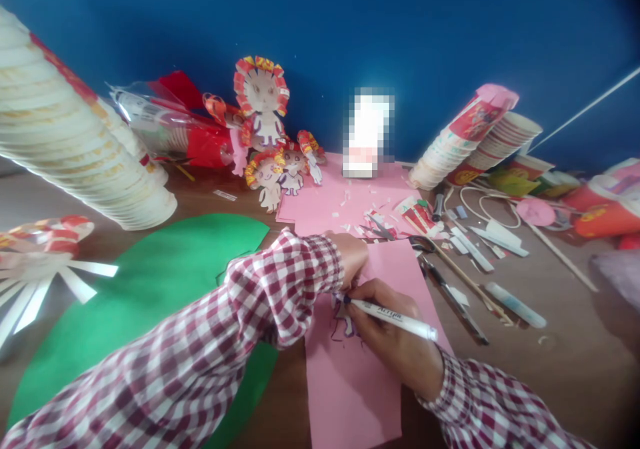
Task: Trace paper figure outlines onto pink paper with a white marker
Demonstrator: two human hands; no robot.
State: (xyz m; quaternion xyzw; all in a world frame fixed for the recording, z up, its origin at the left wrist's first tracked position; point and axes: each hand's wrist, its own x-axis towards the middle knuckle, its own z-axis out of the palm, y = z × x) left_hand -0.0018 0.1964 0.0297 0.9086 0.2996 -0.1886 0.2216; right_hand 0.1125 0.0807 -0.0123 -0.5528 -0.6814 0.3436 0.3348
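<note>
Item, one marker (400, 319), white-barrelled with a dark tip, over the upper part of a pink sheet (345, 395); held by the right hand (400, 345), its fingers pinching the barrel near the tip; left hand (354, 259) bent down at the sheet just beyond, its fingers mostly hidden, so whether they grasp anything cannot be told; under the tip, a small outlined drawing (345, 325). Handling, as judged: marker light, stiff, smooth, best taken low on the barrel; sheet light, thin, easily creased, best pressed flat by its margins, away from the ink. Surface: a brown counter (555, 375), bearing at left a green sheet (175, 275) and a tall stack of paper cups (90, 129); behind, paper figures (263, 99) with red-and-yellow fringes, and a further pink sheet (320, 202) strewn with scraps; at right, more stacked cups (450, 145), a black pen (457, 305) and a pale tube (517, 304); room: a plain blue wall (450, 29), a bright pixelated patch before it.
</note>
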